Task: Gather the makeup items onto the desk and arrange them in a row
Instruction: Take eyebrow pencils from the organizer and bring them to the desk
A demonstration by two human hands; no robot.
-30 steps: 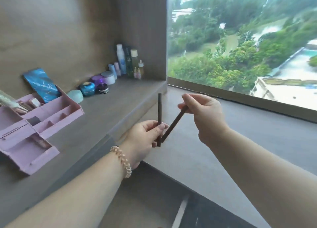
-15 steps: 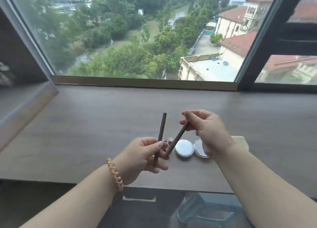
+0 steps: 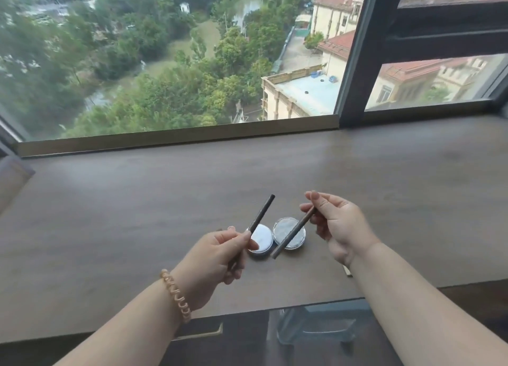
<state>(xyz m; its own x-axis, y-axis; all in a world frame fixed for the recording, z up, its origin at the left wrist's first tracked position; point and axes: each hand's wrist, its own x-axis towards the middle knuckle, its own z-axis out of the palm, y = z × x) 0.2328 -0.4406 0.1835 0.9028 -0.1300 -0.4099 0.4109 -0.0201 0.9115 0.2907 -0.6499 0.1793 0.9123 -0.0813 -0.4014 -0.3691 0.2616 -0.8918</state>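
My left hand [image 3: 220, 255] pinches a thin dark brown makeup pencil [image 3: 262, 213] that tilts up and to the right. My right hand [image 3: 335, 225] holds a second brown pencil [image 3: 292, 235] by its upper end, its lower tip slanting down to the left. Both pencils hover above the dark wooden desk [image 3: 137, 200]. Under them, two round silvery compacts sit side by side on the desk: the left compact [image 3: 262, 240] and the right compact [image 3: 291, 228]. A pale item [image 3: 347, 271] peeks out from behind my right wrist.
A big window [image 3: 165, 63] with a dark frame post [image 3: 354, 63] runs along the desk's far edge. The raised shelf end [image 3: 12, 178] shows at far left. Below the desk's near edge stands a clear chair [image 3: 316, 327].
My view has swung right from the shelf with the organizer and bottles to the desk. My hands moved apart, so the two pencils no longer cross, and they now hang over the compacts.
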